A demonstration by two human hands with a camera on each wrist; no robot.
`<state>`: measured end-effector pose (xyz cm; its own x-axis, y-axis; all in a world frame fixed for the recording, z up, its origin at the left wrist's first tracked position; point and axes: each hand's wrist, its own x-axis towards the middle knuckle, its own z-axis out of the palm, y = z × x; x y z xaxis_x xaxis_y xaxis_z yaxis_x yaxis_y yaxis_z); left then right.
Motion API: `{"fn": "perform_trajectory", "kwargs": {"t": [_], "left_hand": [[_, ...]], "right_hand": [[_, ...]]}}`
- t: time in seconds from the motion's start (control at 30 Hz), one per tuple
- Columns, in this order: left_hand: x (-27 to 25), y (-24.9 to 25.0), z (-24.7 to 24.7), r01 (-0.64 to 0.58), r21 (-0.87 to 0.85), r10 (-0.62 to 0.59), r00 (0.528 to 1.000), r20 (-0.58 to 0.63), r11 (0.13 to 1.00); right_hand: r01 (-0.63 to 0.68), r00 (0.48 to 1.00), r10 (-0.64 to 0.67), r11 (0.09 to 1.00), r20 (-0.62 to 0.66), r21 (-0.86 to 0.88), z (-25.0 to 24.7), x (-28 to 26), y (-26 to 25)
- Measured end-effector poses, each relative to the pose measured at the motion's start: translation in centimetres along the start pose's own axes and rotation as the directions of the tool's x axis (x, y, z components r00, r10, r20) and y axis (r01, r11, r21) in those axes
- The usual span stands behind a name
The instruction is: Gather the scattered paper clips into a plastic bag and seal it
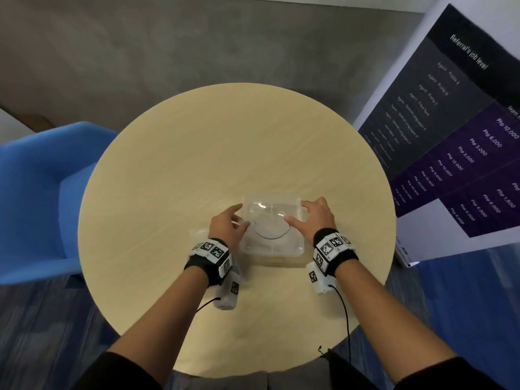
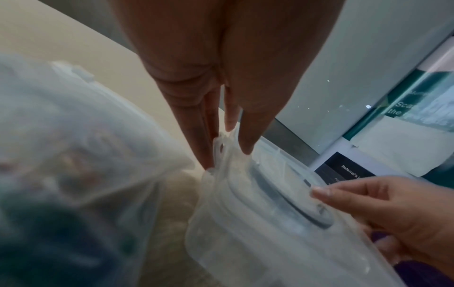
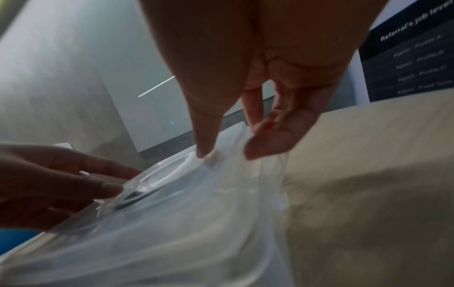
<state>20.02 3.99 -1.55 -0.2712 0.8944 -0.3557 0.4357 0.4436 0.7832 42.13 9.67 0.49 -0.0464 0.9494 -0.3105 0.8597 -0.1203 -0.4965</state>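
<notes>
Both hands bear on a clear plastic container [image 1: 272, 229] near the round wooden worktop's [image 1: 197, 153] centre: the left hand [image 1: 228, 224] pinches its left latch tab, the right hand [image 1: 314, 218] clasps its right edge, thumb on the lid. A clear plastic bag [image 2: 73, 147], contents blurred, lies beside the left wrist.

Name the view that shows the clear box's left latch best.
Left wrist: the latch sits close up, pinched by the left hand. In the head view that hand covers most of it; the right wrist view shows only the box's right side.

One clear lidded container [image 1: 272, 229], one plastic bag [image 2: 73, 155], two hands [image 1: 228, 224].
</notes>
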Motion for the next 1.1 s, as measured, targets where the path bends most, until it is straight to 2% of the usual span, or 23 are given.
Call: {"fn": "perform_trajectory", "kwargs": {"t": [0.07, 0.13, 0.23, 0.33, 0.4, 0.5, 0.63, 0.73, 0.97, 1.03, 1.1], "left_hand": [[-0.2, 0.2, 0.3, 0.008, -0.006, -0.008, 1.000, 0.023, 1.000], [-0.3, 0.4, 0.6, 0.029, 0.003, -0.029, 0.999, 0.018, 1.000], [-0.4, 0.3, 1.0, 0.123, -0.045, -0.124, 0.992, -0.024, 0.991], [-0.5, 0.6, 0.8, 0.246, -0.162, -0.251, 0.968, -0.006, 0.956], [-0.4, 1.3, 0.9, 0.272, -0.141, -0.274, 0.962, -0.001, 0.952], [-0.5, 1.9, 1.4, 0.237, -0.037, -0.238, 0.970, -0.050, 0.971], [-1.2, 1.9, 2.4, 0.169, 0.086, -0.160, 0.983, -0.094, 0.982], [-1.8, 2.0, 2.7, 0.159, 0.091, -0.150, 0.984, -0.095, 0.983], [-2.3, 1.9, 3.1, 0.144, 0.105, -0.132, 0.984, -0.118, 0.984], [-2.5, 1.8, 2.9, 0.137, 0.113, -0.124, 0.986, -0.114, 0.984], [-2.6, 1.6, 2.6, 0.116, 0.131, -0.105, 0.990, -0.089, 0.985]], "right_hand": [[-0.007, 1.000, 0.006, 0.998, -0.006, -0.065, -0.2, -0.4, 0.4], [-0.030, 0.999, 0.032, 0.998, 0.040, -0.064, -0.5, -0.5, 1.2], [-0.135, 0.987, 0.124, 0.984, 0.101, 0.115, -1.2, -0.5, 2.8], [-0.260, 0.965, 0.239, 0.929, 0.109, 0.265, -1.8, -1.0, 3.9], [-0.300, 0.954, 0.275, 0.892, 0.120, 0.340, -1.7, -1.3, 4.4], [-0.300, 0.953, 0.289, 0.872, 0.090, 0.387, -1.4, -1.2, 4.5], [-0.274, 0.960, 0.279, 0.896, 0.035, 0.350, -1.2, -1.4, 4.1], [-0.268, 0.959, 0.284, 0.917, -0.010, 0.294, -1.3, -1.5, 3.9], [-0.252, 0.953, 0.242, 0.967, -0.182, -0.038, 0.1, -2.1, 2.0], [-0.227, 0.962, 0.203, 0.967, -0.181, -0.119, -0.2, -2.0, 2.0], [-0.202, 0.976, 0.185, 0.965, -0.115, -0.165, -1.1, -2.1, 2.1]]}}
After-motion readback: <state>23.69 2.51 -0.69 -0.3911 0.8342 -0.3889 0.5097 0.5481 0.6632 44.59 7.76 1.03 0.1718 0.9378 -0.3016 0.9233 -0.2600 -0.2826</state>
